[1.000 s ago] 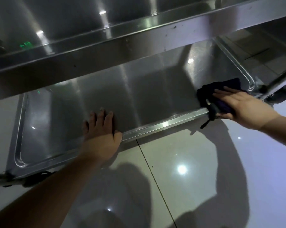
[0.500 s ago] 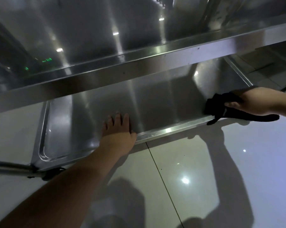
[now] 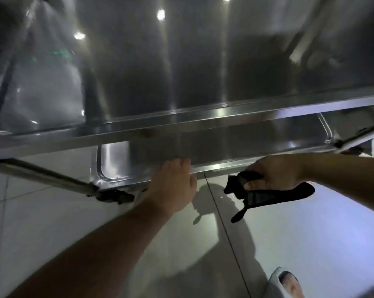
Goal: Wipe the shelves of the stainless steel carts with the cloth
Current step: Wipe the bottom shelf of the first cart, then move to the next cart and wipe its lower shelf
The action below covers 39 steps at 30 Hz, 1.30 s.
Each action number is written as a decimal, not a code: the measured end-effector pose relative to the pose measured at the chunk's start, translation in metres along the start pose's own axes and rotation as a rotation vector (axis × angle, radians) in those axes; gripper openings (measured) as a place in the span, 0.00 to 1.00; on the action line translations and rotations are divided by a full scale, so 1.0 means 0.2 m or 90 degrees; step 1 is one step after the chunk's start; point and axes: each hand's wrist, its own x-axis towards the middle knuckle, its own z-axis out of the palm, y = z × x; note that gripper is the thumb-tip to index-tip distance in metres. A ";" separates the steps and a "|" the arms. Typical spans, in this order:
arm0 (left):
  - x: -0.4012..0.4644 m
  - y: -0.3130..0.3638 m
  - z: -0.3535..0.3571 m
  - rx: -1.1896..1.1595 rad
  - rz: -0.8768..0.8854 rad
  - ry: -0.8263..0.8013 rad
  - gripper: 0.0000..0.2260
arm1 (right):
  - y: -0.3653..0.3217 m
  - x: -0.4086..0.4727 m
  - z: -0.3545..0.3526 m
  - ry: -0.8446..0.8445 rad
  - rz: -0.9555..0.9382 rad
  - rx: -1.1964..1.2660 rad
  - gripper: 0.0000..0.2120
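Lower shelf (image 3: 246,145): left hand (image 3: 173,186) flat; right hand (image 3: 274,174) gripping cloth (image 3: 274,195).

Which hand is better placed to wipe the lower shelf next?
The right hand: it already grips the cloth just off the lower shelf's front edge. The left hand rests flat on that edge and holds nothing.

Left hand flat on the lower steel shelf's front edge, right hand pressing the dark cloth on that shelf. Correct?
Not quite. The head view shows the right hand gripping the dark cloth off the shelf, over the glossy tiled floor. The left hand does rest flat on the lower steel shelf's front edge.
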 end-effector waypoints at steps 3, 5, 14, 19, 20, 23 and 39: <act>-0.15 0.02 -0.20 -0.026 -0.020 -0.054 0.26 | -0.16 -0.17 -0.02 -0.050 0.029 0.042 0.20; -0.27 0.03 -0.35 -0.045 -0.043 -0.113 0.27 | -0.27 -0.27 -0.02 -0.057 0.068 0.069 0.18; -0.93 0.05 -1.34 -0.175 -0.144 -0.254 0.23 | -0.89 -0.86 -0.23 -0.041 0.185 0.163 0.17; -1.28 -0.07 -1.90 -0.210 -0.213 -0.253 0.25 | -1.40 -1.21 -0.53 -0.007 0.189 0.259 0.17; -1.34 -0.11 -2.00 -0.215 -0.226 -0.243 0.24 | -1.51 -1.27 -0.60 -0.005 0.184 0.268 0.17; -1.52 -0.28 -2.28 -0.236 -0.254 -0.218 0.24 | -1.86 -1.41 -0.81 0.013 0.157 0.285 0.17; -2.15 -1.40 -3.25 -0.305 -0.464 -0.098 0.25 | -3.37 -1.54 -1.74 0.057 -0.016 0.253 0.16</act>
